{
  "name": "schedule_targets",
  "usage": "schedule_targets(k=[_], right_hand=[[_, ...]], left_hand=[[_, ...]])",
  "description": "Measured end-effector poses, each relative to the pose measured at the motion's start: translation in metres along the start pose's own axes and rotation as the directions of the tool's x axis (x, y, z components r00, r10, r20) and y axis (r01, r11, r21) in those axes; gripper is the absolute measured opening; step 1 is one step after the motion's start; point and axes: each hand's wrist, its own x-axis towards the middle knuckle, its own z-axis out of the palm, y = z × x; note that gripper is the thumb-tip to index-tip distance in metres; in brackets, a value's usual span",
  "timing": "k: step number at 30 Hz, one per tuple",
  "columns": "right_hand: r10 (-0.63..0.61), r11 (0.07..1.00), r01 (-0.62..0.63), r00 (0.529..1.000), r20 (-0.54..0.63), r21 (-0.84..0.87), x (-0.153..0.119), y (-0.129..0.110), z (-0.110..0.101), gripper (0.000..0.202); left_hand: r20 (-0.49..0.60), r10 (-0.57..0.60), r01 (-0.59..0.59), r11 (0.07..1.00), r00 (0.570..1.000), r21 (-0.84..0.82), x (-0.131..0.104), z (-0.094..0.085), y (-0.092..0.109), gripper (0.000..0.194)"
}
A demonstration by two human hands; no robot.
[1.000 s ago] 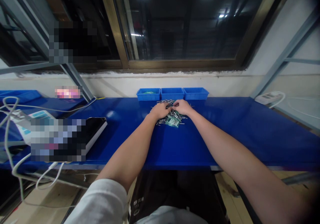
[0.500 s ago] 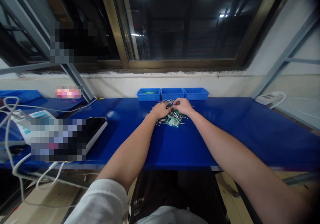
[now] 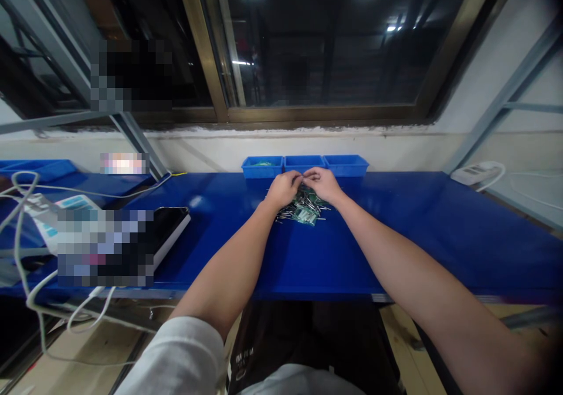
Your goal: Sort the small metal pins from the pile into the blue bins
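A loose pile of thin silvery metal pieces (image 3: 289,210), mixed with small green packets, lies on the blue table. One green packet with pale contents (image 3: 307,215) rests at the pile's near edge. Over the left side of the heap is my left hand (image 3: 284,189), its fingers curled and pinched together. My right hand (image 3: 322,184) is over the right side, also pinched, with its fingertips close to those of the left. Whatever sits between the fingertips is too small to make out.
Three blue bins (image 3: 304,166) stand in a row behind the pile, the left one with something green inside. A dark-screened device (image 3: 169,230) and white cables (image 3: 20,230) lie to the left. A white power strip (image 3: 472,172) is at the far right, near a metal frame (image 3: 505,98).
Both hands have lifted slightly from the pile, and their fingertips have come together above it. More of the pile's middle now shows. The view has shifted a little.
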Motion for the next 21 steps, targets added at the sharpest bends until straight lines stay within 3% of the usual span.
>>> schedule_targets(k=[4,11,21], right_hand=[[0.013,0.999,-0.013,1.0,-0.012,-0.031,-0.0005,-0.0024,-0.003,0.026],[0.004,1.0,-0.004,0.992,-0.129,0.007,0.0012,-0.0067,-0.0065,0.038],[0.062,0.993,-0.051,0.993,-0.1,0.103,-0.0015,-0.0086,-0.0079,0.033]], left_hand=[[-0.057,-0.059,0.057,0.998,0.997,-0.027,0.0004,-0.0017,-0.0003,0.025],[-0.023,-0.088,0.087,0.995,0.996,-0.046,0.0015,0.0001,0.0002,0.021],[-0.083,-0.128,0.125,0.991,0.988,-0.04,0.001,-0.0006,-0.0048,0.016]])
